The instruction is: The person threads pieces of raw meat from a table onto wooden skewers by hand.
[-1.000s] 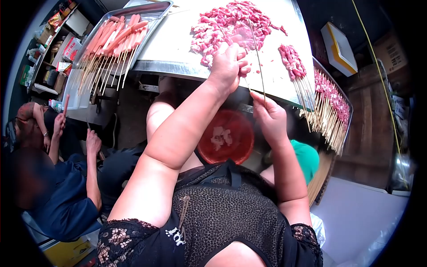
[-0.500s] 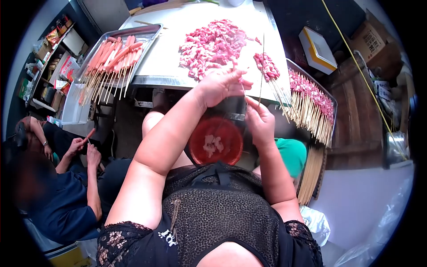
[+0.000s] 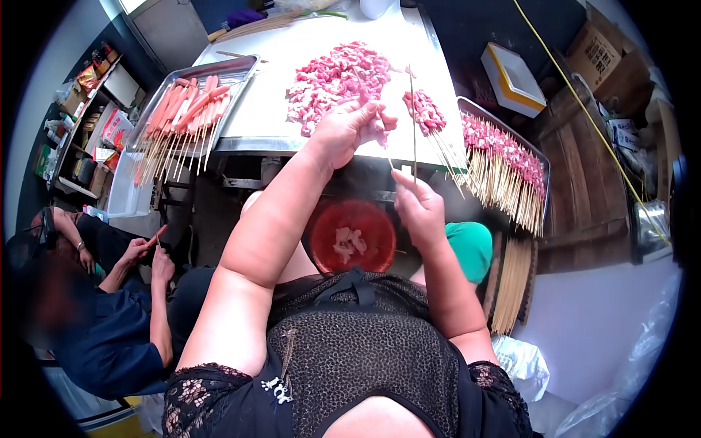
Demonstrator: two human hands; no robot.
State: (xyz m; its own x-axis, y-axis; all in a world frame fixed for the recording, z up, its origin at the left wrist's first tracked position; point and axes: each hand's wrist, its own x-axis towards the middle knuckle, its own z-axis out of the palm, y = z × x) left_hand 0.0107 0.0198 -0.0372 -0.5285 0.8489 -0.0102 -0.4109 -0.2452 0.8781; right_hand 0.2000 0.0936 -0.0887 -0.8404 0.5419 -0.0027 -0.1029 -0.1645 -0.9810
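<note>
My left hand (image 3: pixel 349 131) is closed on a piece of pink raw meat (image 3: pixel 380 134) at the near edge of the table. My right hand (image 3: pixel 421 212) pinches thin bamboo skewers just below and to the right. One skewer (image 3: pixel 414 124) stands up long and bare from its fingers; another slants toward the meat in my left hand, and whether its tip is inside cannot be made out. A heap of cut raw meat (image 3: pixel 336 80) lies beyond my left hand. Several finished meat skewers (image 3: pixel 425 113) rest to its right on the white tabletop (image 3: pixel 266 102).
On the right, a tray (image 3: pixel 548 164) holds rows of meat skewers, with bare bamboo sticks (image 3: pixel 511 285) below. Sausage skewers fill a metal tray (image 3: pixel 252 69) at left. A red basin (image 3: pixel 318 244) containing pale scraps sits below my hands. A co-worker (image 3: pixel 117 328) holds a sausage at left.
My left hand has drawn slightly toward me and left with the meat, which shows more clearly between its fingers. My right hand keeps its pinch on the skewers. The view has shifted a little.
</note>
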